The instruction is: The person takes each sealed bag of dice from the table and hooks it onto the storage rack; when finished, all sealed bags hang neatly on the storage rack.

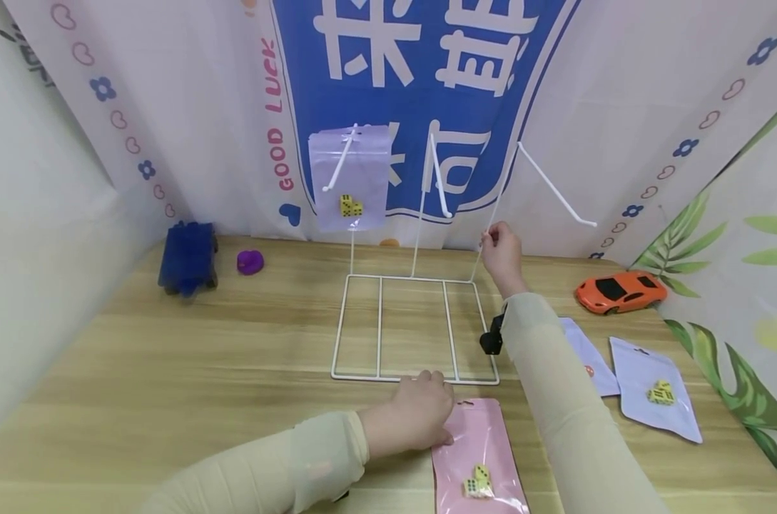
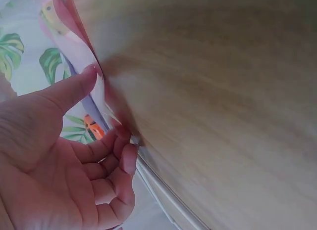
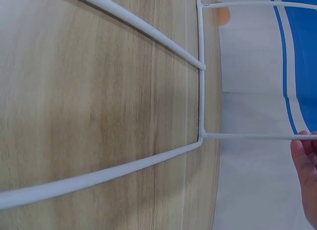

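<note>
A white wire display rack (image 1: 379, 328) with three hooks stands on the table. My right hand (image 1: 505, 257) pinches its right upright low down; in the right wrist view the fingertips (image 3: 300, 146) meet that thin rod. My left hand (image 1: 420, 410) is at the rack's front bar, its fingers curled there. In the left wrist view the thumb (image 2: 81, 86) touches the edge of a pink zip bag (image 1: 449, 457) holding yellow dice, apart from the fingertips. A lilac zip bag (image 1: 327, 168) with yellow dice hangs on the left hook.
Lilac bags lie at the right, one with yellow dice (image 1: 645, 364), another (image 1: 577, 343) partly behind my right forearm. An orange toy car (image 1: 619, 293) stands behind them. At the back left are a dark blue toy vehicle (image 1: 188, 257) and a purple toy (image 1: 250, 262). A printed curtain (image 1: 221, 128) hangs behind.
</note>
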`<state>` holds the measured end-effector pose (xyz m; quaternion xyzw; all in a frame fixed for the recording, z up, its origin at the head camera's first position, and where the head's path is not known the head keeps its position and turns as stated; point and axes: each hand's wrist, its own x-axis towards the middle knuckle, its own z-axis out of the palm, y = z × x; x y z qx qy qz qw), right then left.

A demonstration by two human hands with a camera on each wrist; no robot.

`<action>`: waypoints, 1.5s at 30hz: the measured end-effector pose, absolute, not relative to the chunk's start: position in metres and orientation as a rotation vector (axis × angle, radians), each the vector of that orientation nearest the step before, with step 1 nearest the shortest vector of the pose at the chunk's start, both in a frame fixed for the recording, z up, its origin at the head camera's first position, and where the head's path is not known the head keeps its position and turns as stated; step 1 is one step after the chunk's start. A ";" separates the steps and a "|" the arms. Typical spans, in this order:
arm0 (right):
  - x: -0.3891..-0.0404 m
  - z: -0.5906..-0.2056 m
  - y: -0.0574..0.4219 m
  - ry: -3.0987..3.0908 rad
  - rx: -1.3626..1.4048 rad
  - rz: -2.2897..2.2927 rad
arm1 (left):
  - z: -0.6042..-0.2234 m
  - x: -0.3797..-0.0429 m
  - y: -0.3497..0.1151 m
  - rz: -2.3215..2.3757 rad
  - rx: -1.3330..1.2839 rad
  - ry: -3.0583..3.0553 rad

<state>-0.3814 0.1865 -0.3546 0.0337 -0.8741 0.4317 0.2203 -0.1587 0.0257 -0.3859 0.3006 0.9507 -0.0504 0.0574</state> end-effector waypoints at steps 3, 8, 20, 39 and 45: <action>-0.382 -0.355 0.187 -2.420 0.099 1.187 | -0.385 -0.159 0.026 -0.095 0.898 2.862; -0.382 -0.355 0.189 -2.444 0.092 1.190 | -0.386 -0.162 0.024 0.076 0.944 2.805; -0.380 -0.354 0.188 -2.485 0.106 1.175 | -0.374 -0.177 -0.009 0.599 1.128 2.658; -0.377 -0.353 0.189 -2.494 0.100 1.171 | -0.214 -0.175 -0.138 1.792 0.924 2.994; -0.376 -0.351 0.188 -2.504 0.104 1.180 | -0.210 -0.182 -0.147 1.898 0.692 2.960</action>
